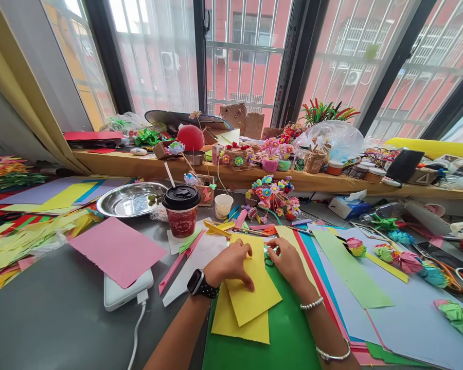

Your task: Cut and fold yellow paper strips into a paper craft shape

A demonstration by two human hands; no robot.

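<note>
My left hand [231, 264], a watch on its wrist, rests on a yellow sheet of paper [254, 303] with its thumb and fingers curled against it. A second yellow sheet [224, 321] lies partly beneath the first. Both are on a green sheet [293, 334]. Just right of the yellow paper, my right hand [289, 259] has its fingertips bent at the green ring handles of scissors [269, 259]. The blades of the scissors cannot be made out.
A lidded red coffee cup [181, 218], a paper cup [224, 206] and a metal plate [116, 199] stand beyond my left hand. Pink paper [118, 249] covers part of a white power bank [127, 295]. Coloured sheets [409, 318] and paper flowers [409, 262] lie right.
</note>
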